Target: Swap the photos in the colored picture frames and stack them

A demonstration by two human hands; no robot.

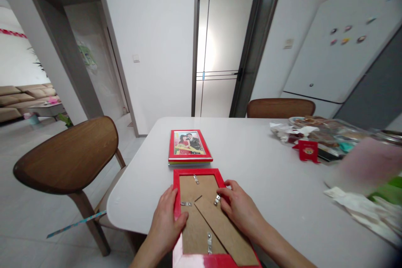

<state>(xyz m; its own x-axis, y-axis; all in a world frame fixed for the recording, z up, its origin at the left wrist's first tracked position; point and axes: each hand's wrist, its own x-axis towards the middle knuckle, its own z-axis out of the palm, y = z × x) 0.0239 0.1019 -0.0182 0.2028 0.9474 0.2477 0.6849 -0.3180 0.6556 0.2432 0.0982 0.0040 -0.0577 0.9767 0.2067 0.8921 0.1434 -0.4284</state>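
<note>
A red picture frame [177,226] lies face down at the near table edge, its brown backing board [194,234] up. Metal turn clips sit on its sides, and a slanting stand leg [224,222] is part of the back. My left hand [166,215] grips the left edge, thumb over the backing. My right hand [238,205] holds the right edge, its fingers at the right-hand metal clip [217,199]. Just beyond, a stack of frames is topped by a red frame [171,146] with a picture of a couple [188,142], face up.
The white table [141,192] has a wooden chair [69,155] at its left and another chair [281,108] behind. On the right are a red card-like item [308,151], several plastic-wrapped things [329,127], a pinkish translucent container [367,165] and crumpled white tissue [361,209].
</note>
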